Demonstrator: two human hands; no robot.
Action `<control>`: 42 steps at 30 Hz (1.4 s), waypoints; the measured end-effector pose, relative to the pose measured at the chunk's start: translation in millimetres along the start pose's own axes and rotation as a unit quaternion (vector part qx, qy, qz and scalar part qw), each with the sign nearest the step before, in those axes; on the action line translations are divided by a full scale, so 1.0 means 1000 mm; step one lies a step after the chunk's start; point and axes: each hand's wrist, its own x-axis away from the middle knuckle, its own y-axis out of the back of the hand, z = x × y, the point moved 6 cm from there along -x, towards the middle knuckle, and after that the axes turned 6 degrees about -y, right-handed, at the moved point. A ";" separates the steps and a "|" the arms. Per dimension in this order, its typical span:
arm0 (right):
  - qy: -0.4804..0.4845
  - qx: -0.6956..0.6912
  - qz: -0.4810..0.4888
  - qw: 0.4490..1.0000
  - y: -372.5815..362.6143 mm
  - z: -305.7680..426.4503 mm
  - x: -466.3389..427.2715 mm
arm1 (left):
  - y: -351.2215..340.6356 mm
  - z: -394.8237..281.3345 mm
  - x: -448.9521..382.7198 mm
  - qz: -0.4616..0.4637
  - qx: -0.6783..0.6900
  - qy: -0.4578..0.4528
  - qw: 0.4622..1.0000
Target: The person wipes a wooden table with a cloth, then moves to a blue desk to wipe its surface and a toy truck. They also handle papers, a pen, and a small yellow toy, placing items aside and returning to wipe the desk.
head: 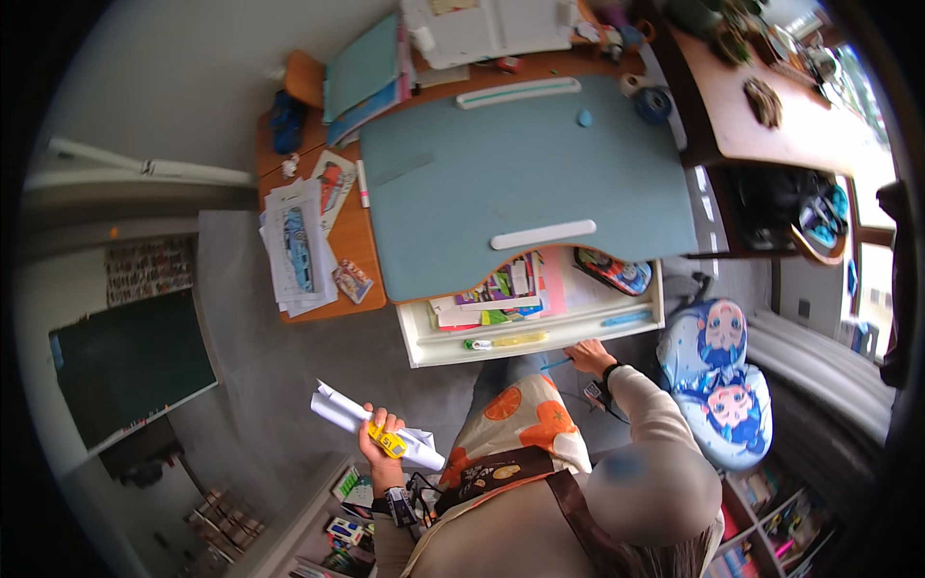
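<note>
My left hand (381, 444) grips a loose roll of white paper (340, 408) together with a small yellow toy car (387, 439). My right hand (589, 356) is by the front edge of the white drawer (535, 349), and a thin blue pencil or pen (556, 364) sticks out from its fingers. The drawer is pulled out below the blue-grey desk top (520, 173). Inside it lie books and papers (498, 289), a colourful pencil case (613, 270), a blue pen-like item (626, 318), a yellow pen-like item (520, 339) and a small green-and-white item (478, 344).
Papers with car drawings (296, 246) lie on the wooden side surface (354, 303). Folders (365, 68) stand behind. A cartoon-print chair (715, 383) is at the right. Open shelves (759, 520) and a toy-filled unit (347, 531) flank me below. A green chalkboard (134, 368) is at the left.
</note>
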 end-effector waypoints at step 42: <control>0.612 -0.089 0.405 0.674 -0.238 1.186 0.112 | 0.443 -0.209 0.553 -0.328 0.294 -0.757 0.482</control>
